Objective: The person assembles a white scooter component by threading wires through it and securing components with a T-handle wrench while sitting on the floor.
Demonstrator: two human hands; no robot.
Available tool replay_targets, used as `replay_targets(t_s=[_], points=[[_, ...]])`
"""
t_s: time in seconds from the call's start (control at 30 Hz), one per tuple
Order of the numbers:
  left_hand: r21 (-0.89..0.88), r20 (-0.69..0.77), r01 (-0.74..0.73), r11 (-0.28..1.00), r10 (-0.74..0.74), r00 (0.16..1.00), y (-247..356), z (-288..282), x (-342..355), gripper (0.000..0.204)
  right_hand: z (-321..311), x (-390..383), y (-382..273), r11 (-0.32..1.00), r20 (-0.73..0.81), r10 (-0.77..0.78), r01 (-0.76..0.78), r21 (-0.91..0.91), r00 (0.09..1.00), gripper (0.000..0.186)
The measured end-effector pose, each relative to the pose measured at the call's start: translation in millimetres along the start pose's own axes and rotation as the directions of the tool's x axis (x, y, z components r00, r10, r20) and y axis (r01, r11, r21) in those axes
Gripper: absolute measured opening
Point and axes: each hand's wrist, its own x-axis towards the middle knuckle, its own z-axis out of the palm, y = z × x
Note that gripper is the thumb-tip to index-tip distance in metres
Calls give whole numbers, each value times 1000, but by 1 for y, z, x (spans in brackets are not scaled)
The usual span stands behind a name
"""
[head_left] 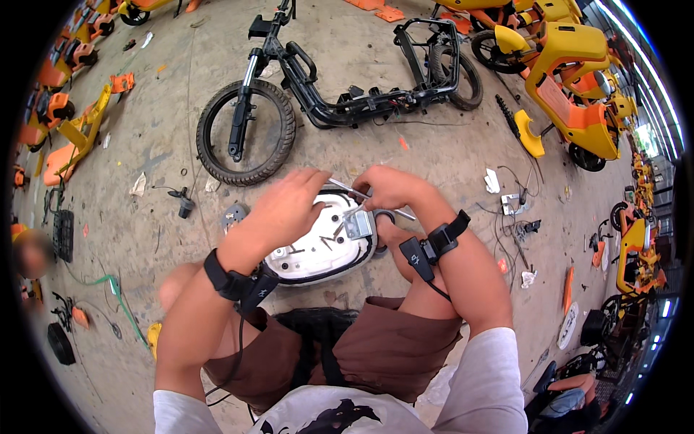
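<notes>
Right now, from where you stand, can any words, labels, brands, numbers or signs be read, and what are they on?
None that I can quote:
Left wrist device: small white mark, too small to read.
Right wrist device: small white mark, too small to read.
Shirt print: dark picture, no readable words.
White pan: dark marks inside; can't tell whether any are writing.

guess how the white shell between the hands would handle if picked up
The white shell is probably stiff, as its moulded form shows no sag. It looks like plastic, so perhaps light for its size. The metal bracket may weight its right side.
</notes>
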Motion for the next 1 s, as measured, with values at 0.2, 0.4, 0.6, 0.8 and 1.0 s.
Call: replay_targets(t_s=[0.2,0.4,0.6,0.8,1.0], points=[[197,58,-33,980,22,998,-9,40,15,57,-2,-5,-9,1000,49,2,-2,-8,999,45],[128,135,24,991,-42,990,-3,52,25,49,2,-9,5,998,-13,33,-32,47,999,44],[169,64,37,985,-48,997,4,73,25,32,12,7,45,994,-193,85,-97,-50,978,34],[110,100,103,989,-114,988,13,73,28,36,21,16,38,956,-194,170,-210,-206,966,26],[263,171,219,940,-269,948,13,68,31,41,24,23,9,881,-266,299,-372,-292,916,30]])
